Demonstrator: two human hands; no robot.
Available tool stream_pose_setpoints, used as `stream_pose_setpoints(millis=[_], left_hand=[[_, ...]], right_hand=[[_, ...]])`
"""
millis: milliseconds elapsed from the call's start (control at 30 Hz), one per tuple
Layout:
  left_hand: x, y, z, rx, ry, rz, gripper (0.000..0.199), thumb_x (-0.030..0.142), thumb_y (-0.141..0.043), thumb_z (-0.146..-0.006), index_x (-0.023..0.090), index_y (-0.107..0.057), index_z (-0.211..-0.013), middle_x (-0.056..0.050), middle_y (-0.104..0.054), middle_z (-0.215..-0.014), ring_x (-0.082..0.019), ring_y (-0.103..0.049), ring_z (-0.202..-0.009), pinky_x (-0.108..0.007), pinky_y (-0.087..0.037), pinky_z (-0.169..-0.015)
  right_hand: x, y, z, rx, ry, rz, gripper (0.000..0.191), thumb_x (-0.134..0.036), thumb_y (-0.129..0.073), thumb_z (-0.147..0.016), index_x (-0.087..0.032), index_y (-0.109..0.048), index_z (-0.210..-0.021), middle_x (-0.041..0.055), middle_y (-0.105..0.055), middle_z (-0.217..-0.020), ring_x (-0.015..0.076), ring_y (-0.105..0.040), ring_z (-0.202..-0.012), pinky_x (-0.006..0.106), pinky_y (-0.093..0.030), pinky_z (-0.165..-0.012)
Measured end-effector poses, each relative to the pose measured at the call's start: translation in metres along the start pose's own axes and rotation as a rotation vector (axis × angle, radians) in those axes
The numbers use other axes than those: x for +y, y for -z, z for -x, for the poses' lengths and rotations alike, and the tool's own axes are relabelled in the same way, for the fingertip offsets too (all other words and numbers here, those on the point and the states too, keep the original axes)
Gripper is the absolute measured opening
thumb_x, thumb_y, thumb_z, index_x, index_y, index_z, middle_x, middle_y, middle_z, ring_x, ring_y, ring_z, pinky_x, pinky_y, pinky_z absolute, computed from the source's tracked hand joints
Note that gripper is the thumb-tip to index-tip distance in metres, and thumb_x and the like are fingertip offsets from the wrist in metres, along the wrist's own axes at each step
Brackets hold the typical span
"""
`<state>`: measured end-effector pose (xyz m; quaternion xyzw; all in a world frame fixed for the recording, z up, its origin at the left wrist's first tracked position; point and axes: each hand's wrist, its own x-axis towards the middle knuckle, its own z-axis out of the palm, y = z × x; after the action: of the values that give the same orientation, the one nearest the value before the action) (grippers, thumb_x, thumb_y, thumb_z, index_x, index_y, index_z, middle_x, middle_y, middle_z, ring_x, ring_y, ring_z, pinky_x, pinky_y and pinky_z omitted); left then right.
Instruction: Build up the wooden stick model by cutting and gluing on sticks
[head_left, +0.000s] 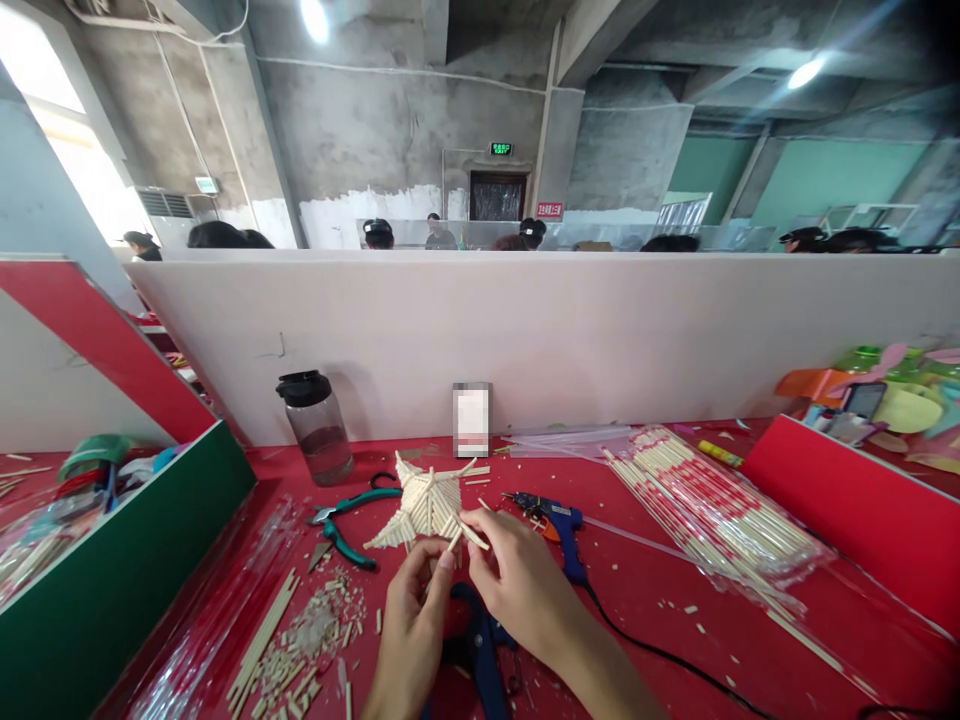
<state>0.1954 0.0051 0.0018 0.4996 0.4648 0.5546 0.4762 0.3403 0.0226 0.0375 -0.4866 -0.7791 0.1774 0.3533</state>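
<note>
A star built from pale wooden sticks (pixel 429 503) is held up over the red table, tilted toward me. My left hand (pixel 418 597) pinches its near point from below, thumb and fingers closed at a short stick end. On the other side, my right hand (pixel 517 575) grips the lower right arm of the star between thumb and fingers. Beneath my hands lies a dark blue tool with handles (pixel 484 650), partly covered. Left of the star rest teal-handled pliers (pixel 345 525). A blue hot glue gun (pixel 559 525) lies right of my right hand.
Bundled red-tipped sticks in plastic (pixel 705 500) lie at the right. Cut stick scraps (pixel 315 625) and clear plastic sleeves (pixel 225 600) cover the left. A dark-lidded bottle (pixel 315 430) stands by the white partition (pixel 525 340). Green (pixel 150 560) and red (pixel 862 520) dividers flank the table.
</note>
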Motion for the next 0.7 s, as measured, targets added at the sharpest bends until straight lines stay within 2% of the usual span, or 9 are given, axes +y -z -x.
stream_pose_setpoints(millis=[100, 300, 433, 700], left_hand=[[-0.0018, -0.0016, 0.0005, 0.007, -0.002, 0.006, 0.036, 0.051, -0.062, -0.087, 0.016, -0.066, -0.092, -0.001, -0.066, -0.073, -0.017, -0.062, -0.071, -0.023, -0.049, -0.066], [-0.0047, 0.0015, -0.0023, -0.039, -0.054, -0.028, 0.034, 0.044, -0.059, -0.091, 0.015, -0.068, -0.105, -0.008, -0.073, -0.1, -0.021, -0.066, -0.088, -0.026, -0.049, -0.08], [-0.0059, 0.0038, -0.003, -0.077, -0.066, -0.055, 0.033, 0.043, -0.056, -0.093, 0.015, -0.069, -0.105, -0.008, -0.073, -0.1, -0.021, -0.065, -0.09, -0.026, -0.048, -0.082], [-0.0051, 0.0025, -0.0025, -0.072, -0.078, -0.06, 0.034, 0.044, -0.055, -0.093, 0.015, -0.069, -0.103, -0.008, -0.073, -0.097, -0.021, -0.064, -0.086, -0.028, -0.047, -0.081]], right_hand=[[0.0004, -0.0008, -0.0002, 0.005, -0.002, 0.005, 0.031, -0.01, -0.048, -0.09, -0.021, -0.061, -0.117, 0.0079, -0.07, -0.106, 0.0208, -0.065, -0.1, 0.032, -0.05, -0.09], [-0.0009, 0.0009, -0.0016, 0.006, -0.003, -0.008, 0.03, -0.008, -0.049, -0.089, -0.02, -0.061, -0.113, 0.007, -0.07, -0.104, 0.0197, -0.065, -0.096, 0.03, -0.05, -0.086], [-0.0013, 0.0016, -0.0018, 0.006, -0.009, -0.019, 0.029, -0.009, -0.05, -0.089, -0.021, -0.061, -0.112, 0.0065, -0.07, -0.104, 0.0195, -0.065, -0.096, 0.029, -0.049, -0.085], [-0.0004, 0.0002, -0.0016, -0.009, -0.024, -0.043, 0.029, -0.009, -0.05, -0.088, -0.021, -0.061, -0.112, 0.0061, -0.07, -0.106, 0.0198, -0.065, -0.098, 0.029, -0.047, -0.087]])
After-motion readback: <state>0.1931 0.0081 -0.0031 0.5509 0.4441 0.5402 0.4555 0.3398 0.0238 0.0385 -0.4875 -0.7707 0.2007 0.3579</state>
